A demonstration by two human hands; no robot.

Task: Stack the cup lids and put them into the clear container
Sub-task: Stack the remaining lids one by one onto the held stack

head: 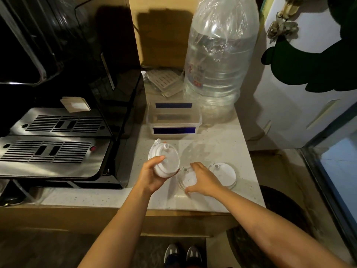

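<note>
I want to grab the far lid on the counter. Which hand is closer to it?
Right. The right hand lies on a lid right beside the far lid; the left hand holds a stack further away.

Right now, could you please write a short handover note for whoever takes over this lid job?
Left hand: holds a stack of lids above the counter.
Right hand: spread over a loose lid on the counter, grip not closed.
Another lid lies flat to its right.
Container: open, behind the lids, no lids seen inside.
Done: partial stack.
Left: add both lids, put the stack in the container.
</note>
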